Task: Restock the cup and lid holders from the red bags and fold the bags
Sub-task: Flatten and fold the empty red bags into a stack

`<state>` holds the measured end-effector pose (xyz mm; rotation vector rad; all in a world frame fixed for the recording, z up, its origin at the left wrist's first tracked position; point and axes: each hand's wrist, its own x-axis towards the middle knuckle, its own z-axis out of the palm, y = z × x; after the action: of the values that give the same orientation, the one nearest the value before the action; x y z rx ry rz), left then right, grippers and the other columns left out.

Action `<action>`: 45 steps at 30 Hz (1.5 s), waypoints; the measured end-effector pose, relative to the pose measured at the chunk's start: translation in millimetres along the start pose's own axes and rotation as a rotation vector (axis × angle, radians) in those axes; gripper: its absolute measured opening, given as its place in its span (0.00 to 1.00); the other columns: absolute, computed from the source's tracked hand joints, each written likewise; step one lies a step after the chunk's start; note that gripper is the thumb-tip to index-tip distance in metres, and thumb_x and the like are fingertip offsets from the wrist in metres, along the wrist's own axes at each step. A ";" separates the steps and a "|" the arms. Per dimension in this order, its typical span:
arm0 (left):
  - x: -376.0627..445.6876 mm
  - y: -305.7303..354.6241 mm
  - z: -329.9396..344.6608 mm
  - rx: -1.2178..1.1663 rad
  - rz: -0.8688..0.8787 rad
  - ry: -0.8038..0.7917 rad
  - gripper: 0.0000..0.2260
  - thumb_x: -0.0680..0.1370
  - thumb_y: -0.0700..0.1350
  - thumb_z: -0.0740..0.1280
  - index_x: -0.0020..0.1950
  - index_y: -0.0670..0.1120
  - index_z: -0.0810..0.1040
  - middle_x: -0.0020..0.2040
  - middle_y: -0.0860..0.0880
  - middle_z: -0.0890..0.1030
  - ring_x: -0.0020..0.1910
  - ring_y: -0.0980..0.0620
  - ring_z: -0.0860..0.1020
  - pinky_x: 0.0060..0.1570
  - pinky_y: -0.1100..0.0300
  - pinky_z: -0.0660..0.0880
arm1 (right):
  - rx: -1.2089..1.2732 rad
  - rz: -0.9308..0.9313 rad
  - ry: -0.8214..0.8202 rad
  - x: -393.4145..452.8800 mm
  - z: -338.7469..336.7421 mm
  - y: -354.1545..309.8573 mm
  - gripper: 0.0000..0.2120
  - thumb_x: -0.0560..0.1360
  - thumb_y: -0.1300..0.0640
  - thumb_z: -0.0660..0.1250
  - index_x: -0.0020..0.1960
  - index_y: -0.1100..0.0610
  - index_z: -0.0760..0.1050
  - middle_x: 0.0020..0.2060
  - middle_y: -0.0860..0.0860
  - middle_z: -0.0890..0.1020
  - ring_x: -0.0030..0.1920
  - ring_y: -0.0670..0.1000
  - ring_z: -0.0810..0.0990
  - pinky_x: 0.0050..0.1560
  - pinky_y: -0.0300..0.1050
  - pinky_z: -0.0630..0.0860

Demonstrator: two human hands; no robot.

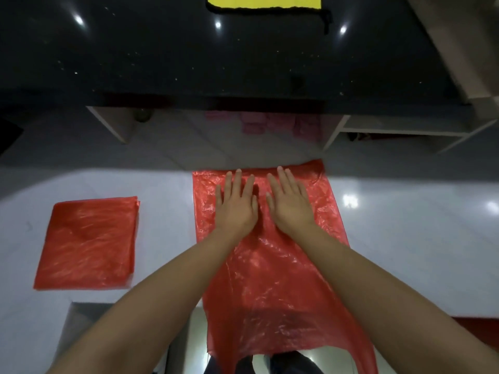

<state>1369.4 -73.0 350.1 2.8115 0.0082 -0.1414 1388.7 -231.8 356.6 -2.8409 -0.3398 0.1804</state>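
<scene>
While the left hand (236, 205) and right hand (290, 202) press flat, fingers spread, on the unfolded red bag (272, 265) overhanging the white desk (405, 252), a folded red bag (87, 242) lies well left; pink items, possibly cloths (280, 124), sit beyond.

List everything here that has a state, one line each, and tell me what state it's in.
Folded red bag: folded into a flat rectangle, lying on the white counter.
Unfolded red bag: spread flat, near end hanging over the counter edge.
Left hand: open, palm pressed on the bag.
Right hand: open, palm pressed on the bag.
</scene>
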 end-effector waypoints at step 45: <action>-2.5 -47.3 3.2 0.167 0.037 -0.134 0.27 0.84 0.62 0.41 0.83 0.58 0.44 0.83 0.47 0.39 0.80 0.46 0.33 0.78 0.43 0.35 | -0.090 0.050 -0.109 -8.3 3.1 60.2 0.30 0.83 0.38 0.39 0.83 0.46 0.46 0.83 0.51 0.43 0.81 0.52 0.37 0.80 0.54 0.36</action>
<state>1365.6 -29.2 332.2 2.9596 -0.0906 -0.3365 1393.0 -289.4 337.3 -2.9366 -0.3071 0.3397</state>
